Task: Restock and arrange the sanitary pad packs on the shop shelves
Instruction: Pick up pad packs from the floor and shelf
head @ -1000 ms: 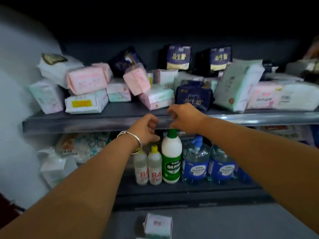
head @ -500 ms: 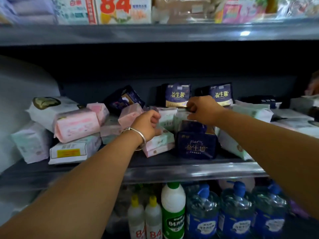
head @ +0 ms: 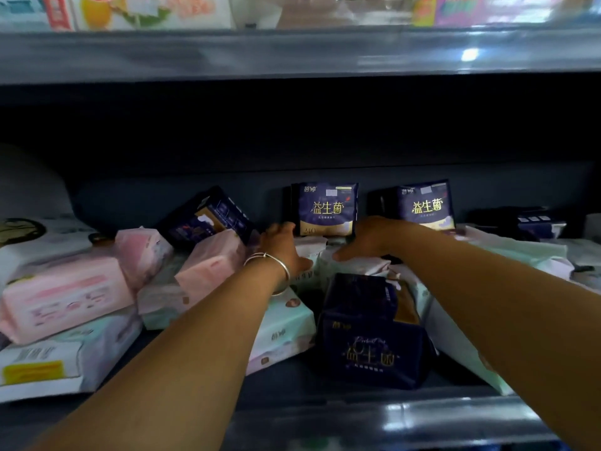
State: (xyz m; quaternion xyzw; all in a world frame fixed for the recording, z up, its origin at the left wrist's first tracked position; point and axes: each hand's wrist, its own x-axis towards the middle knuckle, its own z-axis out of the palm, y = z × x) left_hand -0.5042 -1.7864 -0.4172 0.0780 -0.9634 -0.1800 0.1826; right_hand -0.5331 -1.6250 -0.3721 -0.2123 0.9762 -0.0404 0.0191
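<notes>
The dark grey metal shelf (head: 325, 415) carries jumbled pink, white and navy sanitary pad packs. Left hand (head: 286, 247) and right hand (head: 367, 239) flank a white soft pack (head: 312, 252) mid-shelf, fingers spread against it.

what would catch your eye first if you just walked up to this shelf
Two bare arms reach deep into the middle shelf, the left hand and right hand on pale pad packs at the back. Two dark navy packs stand upright against the back wall, another navy pack sits in front, and pink packs lie jumbled at left.
</notes>
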